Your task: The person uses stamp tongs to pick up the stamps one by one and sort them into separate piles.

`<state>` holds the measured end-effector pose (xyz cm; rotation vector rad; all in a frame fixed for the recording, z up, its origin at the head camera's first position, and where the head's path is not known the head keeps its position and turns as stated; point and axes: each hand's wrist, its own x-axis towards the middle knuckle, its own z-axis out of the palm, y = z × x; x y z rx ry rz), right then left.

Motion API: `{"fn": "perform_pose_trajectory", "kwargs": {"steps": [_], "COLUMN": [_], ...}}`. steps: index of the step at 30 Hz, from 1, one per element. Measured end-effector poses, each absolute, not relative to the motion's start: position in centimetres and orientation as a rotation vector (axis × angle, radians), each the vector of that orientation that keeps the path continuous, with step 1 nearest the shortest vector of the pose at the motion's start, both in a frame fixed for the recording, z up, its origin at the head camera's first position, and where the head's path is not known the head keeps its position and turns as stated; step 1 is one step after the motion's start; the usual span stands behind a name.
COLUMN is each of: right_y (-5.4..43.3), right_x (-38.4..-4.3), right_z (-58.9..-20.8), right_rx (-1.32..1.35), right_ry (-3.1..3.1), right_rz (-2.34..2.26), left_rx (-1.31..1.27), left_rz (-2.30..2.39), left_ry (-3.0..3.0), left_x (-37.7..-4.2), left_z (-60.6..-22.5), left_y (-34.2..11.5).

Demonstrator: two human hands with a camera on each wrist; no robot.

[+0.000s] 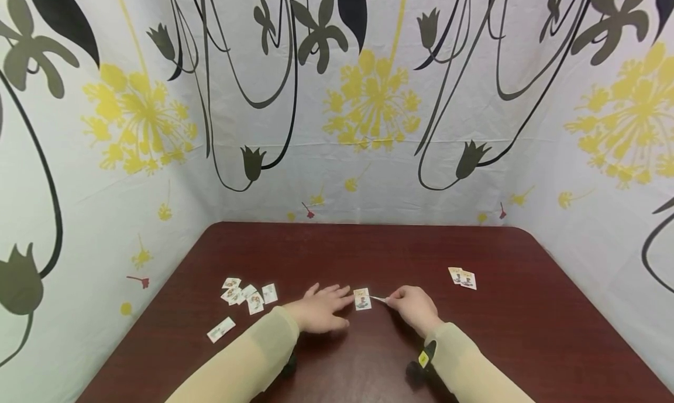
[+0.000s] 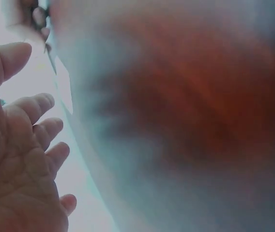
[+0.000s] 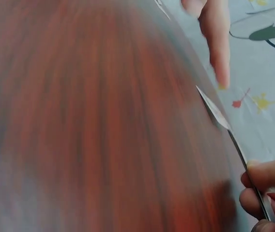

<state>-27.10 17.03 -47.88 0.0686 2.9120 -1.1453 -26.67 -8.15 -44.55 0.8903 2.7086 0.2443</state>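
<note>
Flat on the table lies a small printed card, white with an orange top and a coloured picture. My left hand is spread palm down beside it, fingertips right at the card's left edge. From the other side my right hand pinches a slender, straight pale strip between thumb and fingers. The strip's far end reaches the card's right edge; I cannot tell what kind of thing it is. In the left wrist view the left palm shows with fingers extended, the card beyond them.
Several small printed cards lie loosely grouped on the left of the dark red table, with a separate card nearer me. Two overlapping cards lie at the right. Patterned white cloth rises around the table.
</note>
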Motion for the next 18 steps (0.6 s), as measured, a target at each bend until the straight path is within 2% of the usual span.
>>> {"fn": "perform_pose_trajectory", "kwargs": {"steps": [18], "right_y": [27.8], "right_x": [-27.1], "right_z": [-47.3], "right_rx": [0.239], "right_ry": [2.881], "right_rz": [-1.23], "left_rx": [0.75], "left_rz": [0.418], "left_ry": [2.815], "left_x": [-26.9], "left_z": [-44.2], "left_y": [-15.2]}}
